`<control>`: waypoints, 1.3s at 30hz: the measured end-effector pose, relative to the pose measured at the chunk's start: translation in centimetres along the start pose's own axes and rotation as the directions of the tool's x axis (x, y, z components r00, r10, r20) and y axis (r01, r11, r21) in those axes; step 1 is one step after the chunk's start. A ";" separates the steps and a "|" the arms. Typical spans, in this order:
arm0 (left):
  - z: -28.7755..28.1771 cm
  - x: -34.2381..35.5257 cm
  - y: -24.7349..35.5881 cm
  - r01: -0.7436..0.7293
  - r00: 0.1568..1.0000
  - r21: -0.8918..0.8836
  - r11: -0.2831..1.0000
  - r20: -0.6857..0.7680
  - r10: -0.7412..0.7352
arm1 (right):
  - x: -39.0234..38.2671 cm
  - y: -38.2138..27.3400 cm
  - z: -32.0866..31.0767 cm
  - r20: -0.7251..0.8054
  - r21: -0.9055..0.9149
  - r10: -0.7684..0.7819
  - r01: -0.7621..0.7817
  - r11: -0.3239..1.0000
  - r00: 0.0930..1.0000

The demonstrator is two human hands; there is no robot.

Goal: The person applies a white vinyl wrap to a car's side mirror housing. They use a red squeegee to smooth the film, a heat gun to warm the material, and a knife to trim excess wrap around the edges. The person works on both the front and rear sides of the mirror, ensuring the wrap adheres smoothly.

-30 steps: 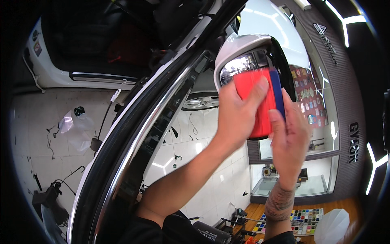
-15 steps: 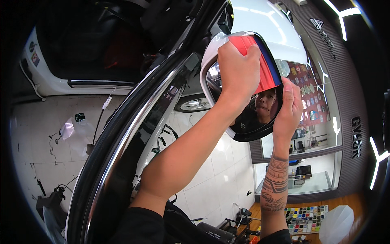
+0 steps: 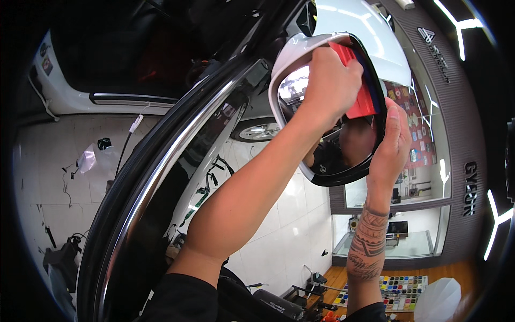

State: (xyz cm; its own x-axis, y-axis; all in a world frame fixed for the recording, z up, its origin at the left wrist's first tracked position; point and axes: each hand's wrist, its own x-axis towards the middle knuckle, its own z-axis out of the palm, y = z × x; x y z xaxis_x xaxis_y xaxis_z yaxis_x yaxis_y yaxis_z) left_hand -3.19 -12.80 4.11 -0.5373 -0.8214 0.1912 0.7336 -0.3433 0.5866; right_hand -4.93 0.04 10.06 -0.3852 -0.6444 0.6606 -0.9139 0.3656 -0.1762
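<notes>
Squeegee (image 3: 360, 86) work on the side mirror (image 3: 327, 129) is under way, and I judge it partly done at best. The left hand (image 3: 332, 86) is gripping the red squeegee, fingers wrapped over its top, pressing it flat against the upper right part of the mirror glass, close to the housing's dark rim. The right hand (image 3: 391, 142) is bracing the mirror's outer edge, fingers lying along the rim and not closing on any tool. Both forearms are rising from the lower edge, the right one tattooed.

Progress is hard to read: the glass is reflecting a car wheel and dark shapes, and I cannot tell whether a film is lying on it or whether any liquid remains. The squeegee is sitting high on the glass, so the lower half, as far as this view shows, is likely still waiting for a pass.

Around them, a dark car door (image 3: 161, 177) with a chrome strip is curving past on the left, a white tiled floor (image 3: 59, 161) is showing cables and scraps, and a colour swatch board (image 3: 402, 292) is lying near the lower right.
</notes>
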 end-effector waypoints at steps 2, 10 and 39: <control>0.4 -0.4 0.0 0.028 0.999 0.065 0.997 -0.023 -0.027 | 0.2 0.4 -0.1 0.007 -0.015 -0.010 0.011 1.000 1.000; -3.3 -2.2 1.8 0.089 0.986 0.158 0.983 0.123 -0.109 | 0.3 1.3 -0.4 0.032 0.028 -0.025 0.024 0.999 0.999; -3.2 -3.1 -1.0 0.026 1.000 -0.031 0.999 0.015 -0.026 | 0.0 0.0 0.1 0.062 0.256 0.214 -0.223 0.941 0.975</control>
State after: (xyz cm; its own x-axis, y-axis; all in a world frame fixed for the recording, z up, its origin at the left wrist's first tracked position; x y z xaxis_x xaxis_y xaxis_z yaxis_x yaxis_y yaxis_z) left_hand -0.92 -11.34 0.42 -0.5624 -0.8052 0.1879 0.7318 -0.3790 0.5665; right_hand -4.94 0.00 10.01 -0.5788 -0.5915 0.5614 -0.8068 0.3151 -0.4998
